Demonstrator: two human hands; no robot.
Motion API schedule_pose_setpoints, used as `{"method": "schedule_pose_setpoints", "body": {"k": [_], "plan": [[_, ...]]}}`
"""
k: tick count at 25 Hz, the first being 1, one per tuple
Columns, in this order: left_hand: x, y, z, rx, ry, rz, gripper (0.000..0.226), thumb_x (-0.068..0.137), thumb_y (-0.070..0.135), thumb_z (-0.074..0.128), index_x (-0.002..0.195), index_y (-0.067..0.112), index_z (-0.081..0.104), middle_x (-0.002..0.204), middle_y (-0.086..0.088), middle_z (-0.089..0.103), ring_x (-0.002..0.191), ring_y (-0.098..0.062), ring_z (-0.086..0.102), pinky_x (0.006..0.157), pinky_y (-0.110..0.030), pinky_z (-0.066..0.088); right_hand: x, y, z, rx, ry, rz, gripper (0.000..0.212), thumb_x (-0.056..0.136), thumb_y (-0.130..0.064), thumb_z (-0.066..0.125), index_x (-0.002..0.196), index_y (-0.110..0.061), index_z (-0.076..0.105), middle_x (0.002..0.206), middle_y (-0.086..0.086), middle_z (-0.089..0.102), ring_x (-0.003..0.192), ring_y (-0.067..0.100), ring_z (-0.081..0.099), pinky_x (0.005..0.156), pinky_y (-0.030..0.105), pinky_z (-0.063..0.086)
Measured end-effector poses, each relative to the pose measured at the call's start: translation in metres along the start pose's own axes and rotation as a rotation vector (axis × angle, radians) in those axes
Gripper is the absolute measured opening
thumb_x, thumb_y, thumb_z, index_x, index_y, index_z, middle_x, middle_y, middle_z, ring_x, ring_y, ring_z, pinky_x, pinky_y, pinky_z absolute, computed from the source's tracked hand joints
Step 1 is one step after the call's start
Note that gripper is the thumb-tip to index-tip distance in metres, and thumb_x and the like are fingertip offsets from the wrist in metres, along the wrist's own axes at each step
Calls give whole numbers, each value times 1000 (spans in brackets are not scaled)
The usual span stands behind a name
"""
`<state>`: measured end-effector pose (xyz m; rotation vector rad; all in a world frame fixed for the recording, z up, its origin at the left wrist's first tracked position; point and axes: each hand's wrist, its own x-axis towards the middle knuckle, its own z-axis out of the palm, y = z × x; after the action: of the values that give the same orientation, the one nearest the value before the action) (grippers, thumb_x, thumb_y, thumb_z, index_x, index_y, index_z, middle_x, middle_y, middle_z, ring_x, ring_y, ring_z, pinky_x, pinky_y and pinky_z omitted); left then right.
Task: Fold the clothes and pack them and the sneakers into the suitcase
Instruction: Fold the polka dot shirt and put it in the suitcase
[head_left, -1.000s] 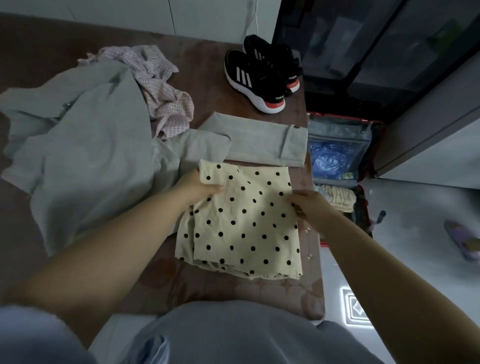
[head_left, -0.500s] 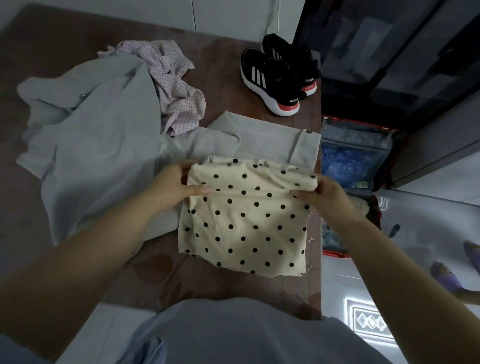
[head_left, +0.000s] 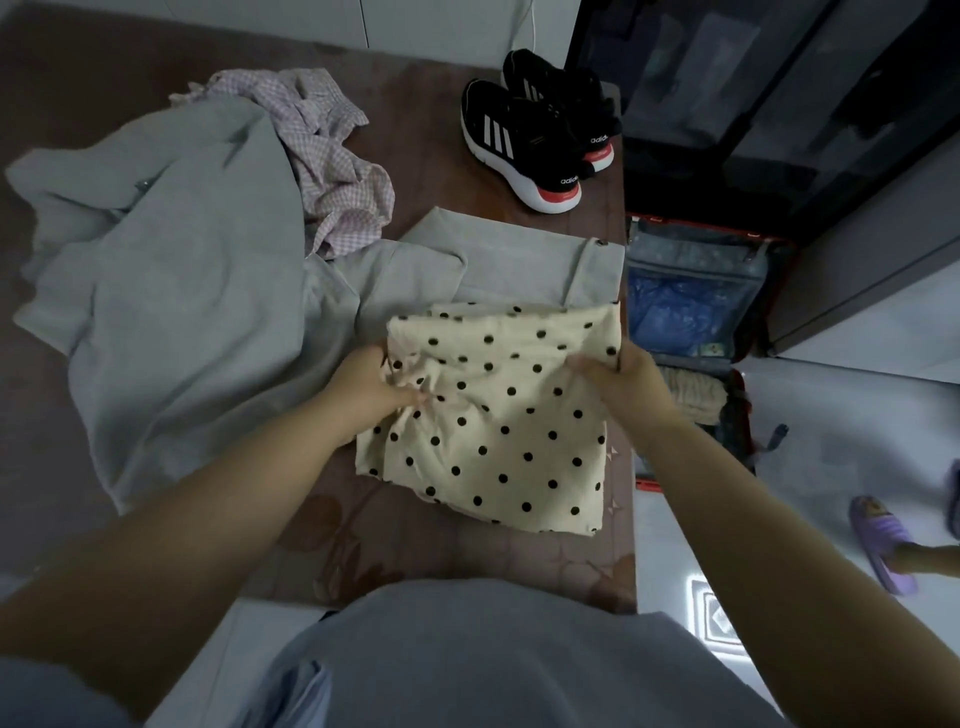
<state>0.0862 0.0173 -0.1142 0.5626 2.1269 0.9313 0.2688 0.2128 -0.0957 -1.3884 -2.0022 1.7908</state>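
Cream polka-dot garment (head_left: 498, 421) — left hand (head_left: 363, 384), right hand (head_left: 623, 374) gripping its sides

A cream black-dotted cloth garment (head_left: 498, 431), half folded, lies at the brown bed's (head_left: 415, 551) right edge, overlapping folded grey trousers (head_left: 519, 265). A grey jacket (head_left: 171, 291) sprawls leftward beside a crumpled pink checked shirt (head_left: 332, 171). Black striped sneakers (head_left: 524, 140) (paired, side by side) occupy the far right corner; an open red-rimmed suitcase (head_left: 696, 291) sits beside that edge.

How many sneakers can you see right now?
2, at the brown surface's far right corner: the nearer sneaker, white-striped; the farther sneaker just behind it, partly hidden. The suitcase could hide more.
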Motion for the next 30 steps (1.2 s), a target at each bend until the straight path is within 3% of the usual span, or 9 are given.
{"method": "schedule_pose_setpoints", "body": {"k": [4, 8, 11, 13, 17, 20, 23, 26, 30], "plan": [[5, -2, -2, 1, -28, -15, 40, 72, 16, 79, 105, 16, 56, 93, 11, 61, 89, -7, 59, 68, -18, 44, -9, 8, 3, 19, -169, 72, 49, 78, -4, 72, 118, -18, 49, 93, 6, 67, 98, 27, 65, 88, 44, 54], [11, 1, 5, -88, -8, -6, 45, 79, 8, 70, 120, 16, 52, 111, 6, 59, 99, -12, 58, 83, -26, 45, -4, 12, 12, -34, -4, 114, 30, 75, -1, 72, 96, -16, 58, 102, 7, 67, 99, 27, 64, 87, 44, 54], [10, -4, -3, -320, -11, -31, 32, 82, -3, 63, 110, 11, 60, 100, 0, 66, 92, -16, 62, 81, -30, 48, -14, 19, -8, 182, -54, -15, 29, 81, 8, 59, 81, -19, 69, 78, -2, 72, 74, 12, 70, 63, 25, 57], [5, -18, -12, -237, -56, 85, 41, 81, -14, 55, 83, 24, 71, 79, 6, 68, 76, -10, 62, 71, -27, 46, -26, 28, -14, 270, -158, -21, 42, 79, 13, 50, 59, -18, 70, 64, -4, 68, 60, 5, 64, 56, 17, 52], [-1, -37, -17, 231, -106, 367, 56, 72, -11, 67, 57, 43, 67, 86, 12, 52, 77, 9, 51, 71, -3, 33, -27, 57, -10, -70, -114, -78, 60, 73, 32, 34, 59, -15, 68, 93, 3, 56, 89, 13, 57, 67, 2, 44], [-2, -36, -27, 586, -125, 447, 51, 78, -10, 56, 74, 39, 72, 111, 11, 51, 107, 1, 46, 90, -8, 28, -28, 63, -16, -465, -29, -235, 55, 81, 19, 44, 72, -26, 74, 118, 5, 53, 108, 18, 50, 86, 6, 39], [-11, -19, -28, 778, -4, 478, 32, 83, 15, 45, 78, 32, 71, 132, 8, 49, 127, -19, 34, 105, -25, 15, -48, 55, 1, -566, 52, -459, 18, 82, -5, 57, 90, -16, 70, 118, 6, 60, 107, 27, 51, 92, 36, 43], [-27, 7, 11, 748, 148, 588, 41, 82, 37, 34, 91, 17, 69, 115, -3, 63, 109, -28, 52, 100, -35, 28, -64, 56, 48, -786, -44, -515, 48, 82, -48, 51, 124, -25, 51, 132, 4, 52, 122, 25, 44, 106, 45, 32], [-37, -40, 56, 932, 50, 503, 55, 92, 57, 24, 136, 27, 40, 137, -7, 49, 123, -30, 45, 106, -47, 27, -64, 99, 61, -1062, -144, -578, 59, 88, -66, 27, 138, -37, 34, 150, 5, 34, 140, 24, 25, 114, 48, 13]]}}
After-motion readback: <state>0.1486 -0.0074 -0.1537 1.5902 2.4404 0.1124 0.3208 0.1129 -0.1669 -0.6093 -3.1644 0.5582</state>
